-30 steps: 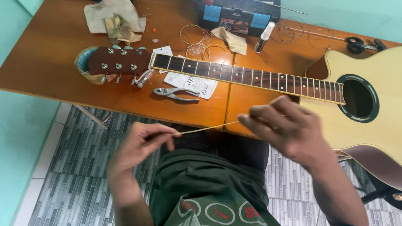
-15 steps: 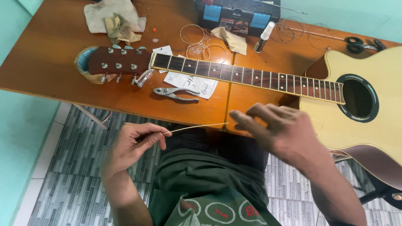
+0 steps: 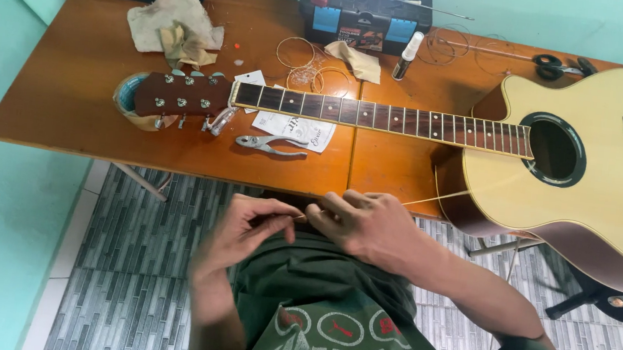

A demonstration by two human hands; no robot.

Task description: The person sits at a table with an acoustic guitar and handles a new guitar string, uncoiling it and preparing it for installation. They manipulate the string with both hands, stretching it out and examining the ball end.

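Two hands: I see both low in the head view, close together over my lap, just in front of the table [image 3: 63, 118] edge.
Left hand [image 3: 244, 230]: fingers pinched on the near end of a thin guitar string [image 3: 432, 199], thumb and forefinger closed on it.
Right hand [image 3: 368, 223]: fingers curled and closed around the same string, just beside the left hand's pinch.
String position: it runs from between my hands up and right toward the guitar body [image 3: 580, 188], off the table and in the air; where its far end sits I cannot tell.
Handling, as I judge it: very light, thin, springy wire; likely slippery and prone to kink, with a sharp tip. Best held in a fingertip pinch near the end, with the other hand guiding close by.
Guitar: lies flat across the table, headstock [image 3: 181, 94] to the left on a taped roll, neck bare of strings.
Nearby: pliers [image 3: 268, 144] and a paper packet [image 3: 289, 126] just below the neck; coiled old strings [image 3: 308, 63], a cloth [image 3: 173, 21] and a toolbox [image 3: 363, 14] further back.
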